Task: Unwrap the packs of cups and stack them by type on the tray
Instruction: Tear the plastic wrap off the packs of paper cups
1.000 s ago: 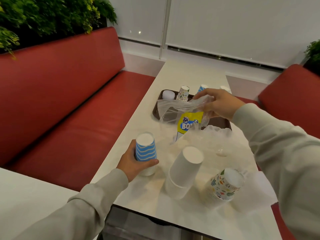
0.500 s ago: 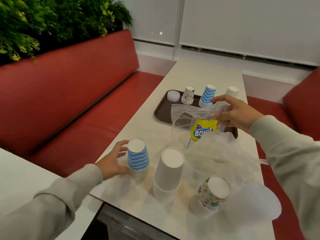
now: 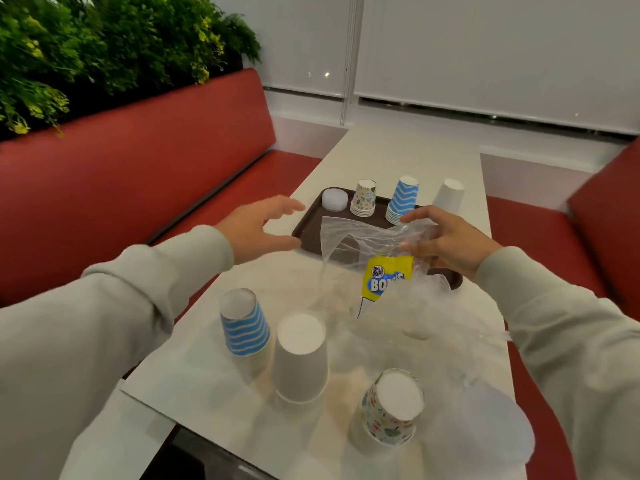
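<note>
Label: wrapper's [image 3: 360,237] yellow panel [image 3: 386,278] is showing "SM BON", the rest creased.
Right hand [image 3: 446,240]: fingers are pinching the clear wrapper over the tray's [image 3: 308,233] near rim.
Left hand [image 3: 258,230]: fingers are hovering spread beside the tray's left rim.
Cup stacks [image 3: 403,199]: standing inverted at its far edge.

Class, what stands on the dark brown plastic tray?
Upside-down stacks: floral paper cups, blue zigzag paper cups, and a low round white object. The crumpled clear plastic wrapper in the right hand hides much of the tray.
</note>
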